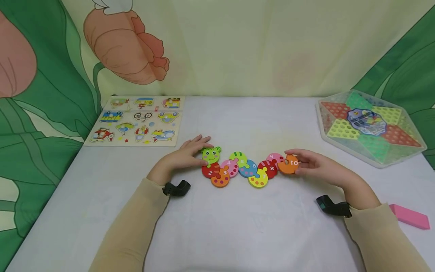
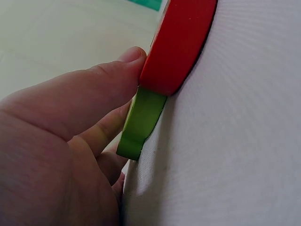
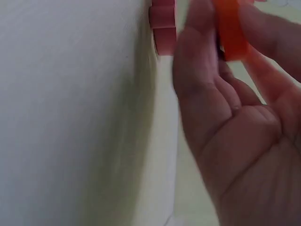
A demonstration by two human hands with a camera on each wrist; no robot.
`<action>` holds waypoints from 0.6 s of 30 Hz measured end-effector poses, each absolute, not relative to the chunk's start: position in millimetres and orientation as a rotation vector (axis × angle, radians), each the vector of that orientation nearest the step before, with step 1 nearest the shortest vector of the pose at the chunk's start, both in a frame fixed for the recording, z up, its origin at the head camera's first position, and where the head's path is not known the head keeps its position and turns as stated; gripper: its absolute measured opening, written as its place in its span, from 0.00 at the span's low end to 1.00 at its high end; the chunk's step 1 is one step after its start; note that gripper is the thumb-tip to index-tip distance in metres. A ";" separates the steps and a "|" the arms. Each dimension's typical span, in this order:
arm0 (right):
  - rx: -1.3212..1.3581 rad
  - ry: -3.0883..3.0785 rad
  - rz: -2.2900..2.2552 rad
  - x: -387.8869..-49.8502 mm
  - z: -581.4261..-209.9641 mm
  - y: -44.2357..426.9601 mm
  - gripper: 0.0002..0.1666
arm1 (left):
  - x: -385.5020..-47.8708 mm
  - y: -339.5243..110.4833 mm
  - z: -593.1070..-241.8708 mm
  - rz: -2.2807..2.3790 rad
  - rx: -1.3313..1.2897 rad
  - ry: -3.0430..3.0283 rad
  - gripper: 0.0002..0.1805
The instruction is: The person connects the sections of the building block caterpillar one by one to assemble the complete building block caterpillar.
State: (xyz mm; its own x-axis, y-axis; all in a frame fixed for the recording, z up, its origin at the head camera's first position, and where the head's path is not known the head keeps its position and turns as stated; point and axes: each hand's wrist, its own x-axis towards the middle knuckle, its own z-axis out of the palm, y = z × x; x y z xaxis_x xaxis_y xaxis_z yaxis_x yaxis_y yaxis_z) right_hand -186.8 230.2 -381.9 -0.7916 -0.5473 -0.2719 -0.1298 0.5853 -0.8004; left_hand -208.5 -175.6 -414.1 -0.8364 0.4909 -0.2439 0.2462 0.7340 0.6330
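A chain of round number puzzle pieces (image 1: 248,168) lies zigzag on the white table, from a green smiling head piece (image 1: 211,155) to a pink piece (image 1: 273,157). My left hand (image 1: 181,155) holds the green head at its left side, thumb low and fingers near the top. Seen from the left wrist, the thumb (image 2: 113,84) touches where the green head meets the red piece (image 2: 181,44). My right hand (image 1: 317,166) pinches the orange number 10 piece (image 1: 289,165) beside the pink one. In the right wrist view the orange piece (image 3: 231,33) sits between thumb and fingers, apart from the table.
A vehicle picture board (image 1: 136,122) lies at the back left. At the back right sits a clear hexagonal box with a coloured star board (image 1: 370,126). A pink block (image 1: 410,216) rests by the right sleeve. A printed curtain (image 1: 238,49) hangs behind the table.
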 end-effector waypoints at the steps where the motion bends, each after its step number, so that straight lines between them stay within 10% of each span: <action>1: -0.539 2.308 -1.085 -184.6 -382.2 231.8 0.33 | -208.8 -175.3 -413.9 0.845 0.572 2.539 0.31; 18: -0.471 2.290 -1.021 -181.6 -388.0 232.3 0.36 | -209.1 -175.3 -412.9 0.834 0.577 2.538 0.31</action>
